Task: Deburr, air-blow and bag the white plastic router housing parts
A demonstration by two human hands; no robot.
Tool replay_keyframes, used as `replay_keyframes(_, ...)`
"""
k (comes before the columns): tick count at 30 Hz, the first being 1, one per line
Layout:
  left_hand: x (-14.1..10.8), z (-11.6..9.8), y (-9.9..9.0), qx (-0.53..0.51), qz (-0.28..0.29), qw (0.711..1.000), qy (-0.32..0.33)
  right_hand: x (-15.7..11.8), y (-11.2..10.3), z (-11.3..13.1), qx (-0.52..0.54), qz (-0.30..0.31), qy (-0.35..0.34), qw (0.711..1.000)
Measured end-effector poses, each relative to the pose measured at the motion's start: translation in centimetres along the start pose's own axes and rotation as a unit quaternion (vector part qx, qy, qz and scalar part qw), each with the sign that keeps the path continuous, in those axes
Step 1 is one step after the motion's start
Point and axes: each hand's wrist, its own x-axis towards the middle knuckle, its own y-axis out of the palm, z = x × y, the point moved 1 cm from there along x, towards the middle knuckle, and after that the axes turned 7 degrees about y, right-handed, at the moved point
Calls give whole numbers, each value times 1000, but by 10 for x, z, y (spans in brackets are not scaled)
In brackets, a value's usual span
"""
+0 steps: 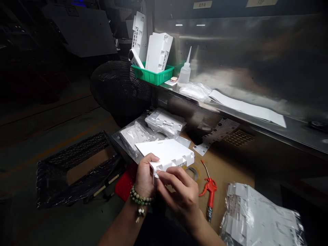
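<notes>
A flat white plastic housing [166,152] is held up over the near part of the bench, its notched edge turned toward me. My left hand [146,172] grips its near left corner, the thumb lying on the top face. At that same corner my right hand [180,188] has thumb and index finger pinched together against the notched edge. Whatever is between those fingertips is too small to make out. A beaded bracelet [141,199] circles my left wrist. Just right of the housing, a roll of tape [195,173] is partly covered.
A red air gun [211,187] lies right of my hands. Bagged white parts [263,215] are at the near right, more [165,123] behind the housing. A metal shelf [200,102] carries a green bin [156,78] and a bottle [184,73]. Left stand a fan [120,89] and a black crate [51,177].
</notes>
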Motion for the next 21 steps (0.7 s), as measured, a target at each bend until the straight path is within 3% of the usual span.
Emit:
replay_keyframes(5, -4, 3, -1, 3, 3, 1000, -15, -1, -1, 8, -11, -16, -43, 999)
replay_keyframes(13, -8, 6, -1, 9, -9, 1000, -14, -4, -5, 10, -7, -14, -49, 999)
replay_keyframes(18, -8, 9, -2, 10, 7, 999, -32, -5, -6, 13, -5, -19, -29, 999)
replay_keyframes(21, -9, 5, -2, 7, 16, 999, -40, -7, -16, 14, 45, 29, 10, 998)
